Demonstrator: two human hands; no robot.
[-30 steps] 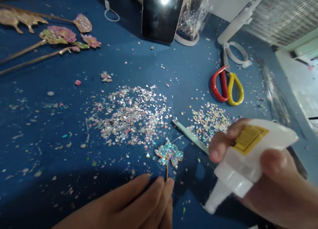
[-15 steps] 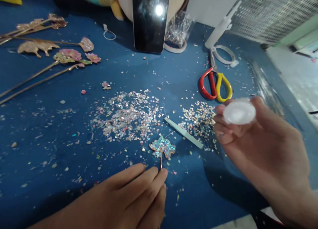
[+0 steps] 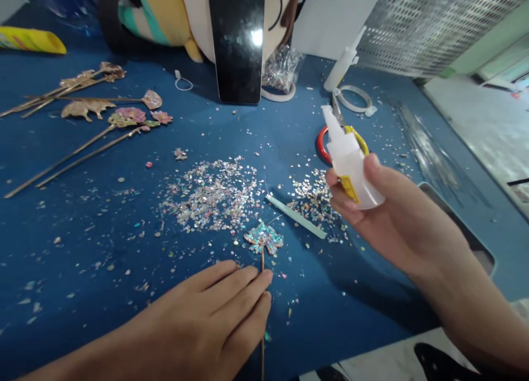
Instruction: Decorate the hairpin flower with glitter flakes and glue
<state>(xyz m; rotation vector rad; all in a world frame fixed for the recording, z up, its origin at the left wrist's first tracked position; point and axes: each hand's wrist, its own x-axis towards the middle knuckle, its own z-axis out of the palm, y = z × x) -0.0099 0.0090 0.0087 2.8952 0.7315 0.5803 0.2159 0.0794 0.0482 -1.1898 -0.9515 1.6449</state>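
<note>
My left hand (image 3: 227, 309) lies low on the table, its fingers closed on the thin metal stem of a hairpin (image 3: 263, 239). The hairpin's leaf-shaped head is covered with blue-green, glittery flakes. My right hand (image 3: 413, 227) is wrapped round a small white glue bottle (image 3: 351, 163) with a yellow label, held above the table. Its nozzle points up and to the left, away from the hairpin. A pale green strip-like stick (image 3: 295, 216) lies between the hairpin and the bottle, with a fine thread near it.
Shell-like flakes (image 3: 210, 196) lie spread beyond the hairpin, with a second pile (image 3: 314, 196) to the right. Scissors (image 3: 323, 145) are partly behind the bottle. A phone (image 3: 236, 45) stands upright at the back; finished-looking hairpins (image 3: 130, 115) lie at left. Another white bottle (image 3: 343, 64) stands behind.
My right hand has turned the glue bottle, so its side and nozzle show instead of its round base. The view has shifted slightly; my left hand still holds the hairpin.
</note>
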